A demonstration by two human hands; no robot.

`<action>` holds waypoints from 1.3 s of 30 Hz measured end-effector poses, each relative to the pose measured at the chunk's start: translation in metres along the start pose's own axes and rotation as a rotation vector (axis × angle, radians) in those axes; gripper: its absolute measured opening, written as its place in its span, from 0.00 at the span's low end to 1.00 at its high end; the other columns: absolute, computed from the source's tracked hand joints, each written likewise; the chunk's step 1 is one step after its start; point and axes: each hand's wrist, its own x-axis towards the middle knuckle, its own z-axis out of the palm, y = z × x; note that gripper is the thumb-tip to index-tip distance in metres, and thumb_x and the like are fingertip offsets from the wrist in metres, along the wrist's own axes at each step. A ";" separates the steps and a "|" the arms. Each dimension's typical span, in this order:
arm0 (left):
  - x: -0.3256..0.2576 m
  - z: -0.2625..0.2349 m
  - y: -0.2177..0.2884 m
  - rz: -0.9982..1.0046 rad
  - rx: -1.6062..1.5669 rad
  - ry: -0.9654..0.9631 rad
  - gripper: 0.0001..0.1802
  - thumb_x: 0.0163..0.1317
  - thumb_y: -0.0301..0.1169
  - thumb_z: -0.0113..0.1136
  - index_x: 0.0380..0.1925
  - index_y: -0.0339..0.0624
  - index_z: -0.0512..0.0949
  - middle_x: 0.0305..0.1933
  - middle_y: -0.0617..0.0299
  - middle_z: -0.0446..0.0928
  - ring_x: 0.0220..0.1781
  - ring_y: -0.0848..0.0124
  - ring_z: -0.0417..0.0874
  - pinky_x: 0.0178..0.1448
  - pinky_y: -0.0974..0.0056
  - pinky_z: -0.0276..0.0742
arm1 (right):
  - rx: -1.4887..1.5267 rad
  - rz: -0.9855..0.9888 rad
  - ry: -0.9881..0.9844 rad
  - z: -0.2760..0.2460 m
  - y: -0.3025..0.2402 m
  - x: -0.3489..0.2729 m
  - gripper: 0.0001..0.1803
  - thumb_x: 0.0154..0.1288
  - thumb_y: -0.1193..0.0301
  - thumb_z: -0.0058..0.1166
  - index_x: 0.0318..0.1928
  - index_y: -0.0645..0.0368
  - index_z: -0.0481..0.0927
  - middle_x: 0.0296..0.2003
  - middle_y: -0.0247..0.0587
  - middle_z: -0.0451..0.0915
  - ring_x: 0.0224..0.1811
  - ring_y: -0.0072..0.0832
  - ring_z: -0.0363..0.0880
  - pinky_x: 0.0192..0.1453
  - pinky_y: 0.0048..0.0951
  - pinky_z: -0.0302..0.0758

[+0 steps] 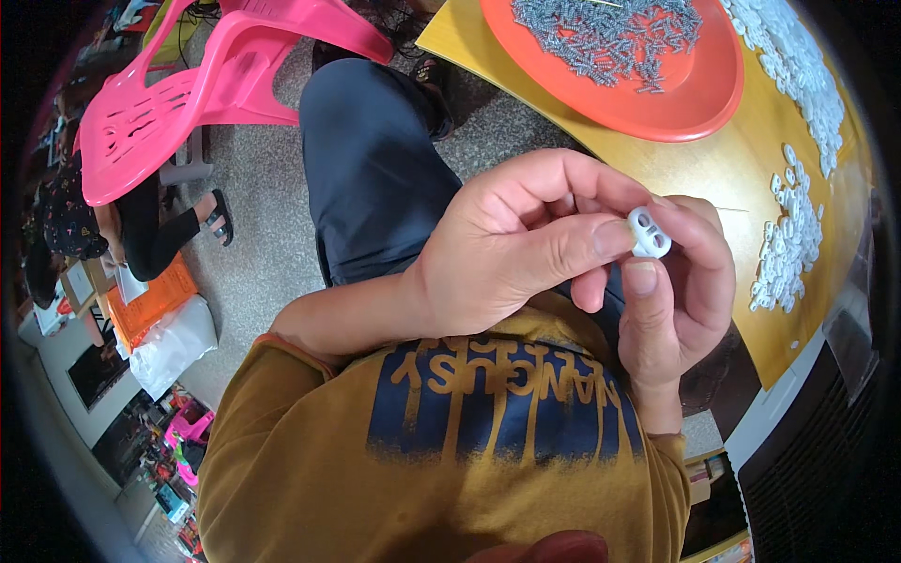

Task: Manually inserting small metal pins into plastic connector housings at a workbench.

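Observation:
Between both hands, in front of my chest, is a small white plastic cord lock (pixel 649 234) with two round holes in its face. My left hand (pixel 521 249) pinches its left side between thumb and curled forefinger. From the other side, my right hand (pixel 682 291) closes on it, with the thumb under its lower edge and the fingers bent behind. Whether a spring sits inside the piece cannot be made out. Beyond my hands, a shallow orange-red basin (pixel 699 108) holds a heap of small metal springs (pixel 610 42).
The yellow table (pixel 727 178) carries a pile of small white plastic parts (pixel 793 239) and a larger white pile (pixel 798 70) farther back. A pink plastic chair (pixel 155 122) stands at far left. Near it sits another person (pixel 103 211), beside an orange bag (pixel 155 296) and a white bag (pixel 174 347).

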 end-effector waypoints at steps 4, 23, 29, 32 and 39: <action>0.001 0.000 0.001 -0.009 0.002 -0.007 0.12 0.59 0.26 0.49 0.42 0.33 0.68 0.32 0.62 0.74 0.24 0.82 0.73 0.29 0.79 0.69 | 0.009 0.018 0.009 -0.001 0.001 -0.002 0.16 0.53 0.80 0.49 0.44 0.69 0.69 0.37 0.45 0.69 0.35 0.24 0.69 0.40 0.20 0.66; 0.000 -0.009 -0.009 0.330 0.346 -0.162 0.14 0.56 0.19 0.50 0.43 0.36 0.66 0.33 0.60 0.71 0.24 0.83 0.70 0.27 0.80 0.67 | -0.042 -0.060 0.033 0.001 0.003 -0.004 0.15 0.58 0.71 0.47 0.43 0.70 0.70 0.36 0.49 0.72 0.33 0.29 0.71 0.36 0.24 0.68; 0.000 -0.009 -0.012 0.372 0.371 -0.151 0.13 0.56 0.18 0.49 0.43 0.36 0.66 0.32 0.61 0.70 0.23 0.83 0.70 0.26 0.80 0.67 | -0.045 -0.069 0.023 0.000 0.006 -0.004 0.15 0.58 0.71 0.46 0.43 0.70 0.70 0.36 0.48 0.73 0.34 0.29 0.71 0.37 0.24 0.69; -0.001 -0.009 -0.012 0.406 0.399 -0.147 0.13 0.55 0.17 0.50 0.42 0.35 0.66 0.32 0.61 0.70 0.23 0.82 0.70 0.25 0.80 0.67 | -0.049 0.023 -0.005 0.000 0.002 -0.006 0.19 0.61 0.64 0.44 0.45 0.68 0.68 0.35 0.45 0.68 0.36 0.25 0.65 0.41 0.24 0.64; -0.003 -0.003 -0.010 0.390 0.368 -0.010 0.08 0.53 0.21 0.55 0.34 0.35 0.71 0.30 0.65 0.73 0.29 0.82 0.73 0.31 0.78 0.68 | -0.013 0.020 0.020 0.003 0.005 -0.005 0.20 0.60 0.63 0.45 0.44 0.68 0.68 0.35 0.43 0.67 0.35 0.25 0.65 0.39 0.23 0.64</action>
